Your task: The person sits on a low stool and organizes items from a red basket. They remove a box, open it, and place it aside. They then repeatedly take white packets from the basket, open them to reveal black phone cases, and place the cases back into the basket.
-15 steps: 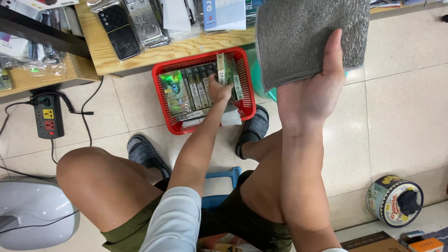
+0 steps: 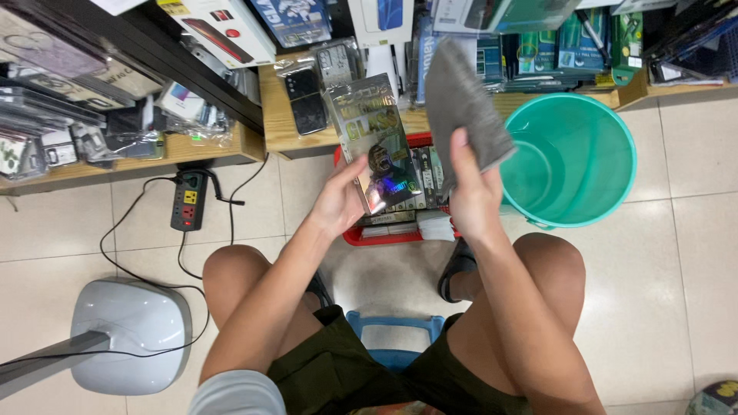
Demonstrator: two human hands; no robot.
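Observation:
My left hand (image 2: 338, 201) holds a shiny flat package (image 2: 372, 140) upright above a red basket (image 2: 355, 235). The basket sits on the floor between my feet and is packed with several similar flat packages. My right hand (image 2: 470, 184) grips a grey cloth (image 2: 461, 104) that sticks up beside the package, just to its right. Both hands hover over the basket, close together but apart.
A teal bucket (image 2: 573, 157) stands on the floor right of the basket. Low wooden shelves (image 2: 269, 131) with boxed and bagged goods run along the top. A black power strip (image 2: 189, 200) and a white fan base (image 2: 127, 334) lie at the left. I sit on a blue stool (image 2: 393, 355).
My left hand has lifted a shiny package out of the red basket. My right hand has lowered with the cloth toward it. The view has shifted, and the teal bucket now shows.

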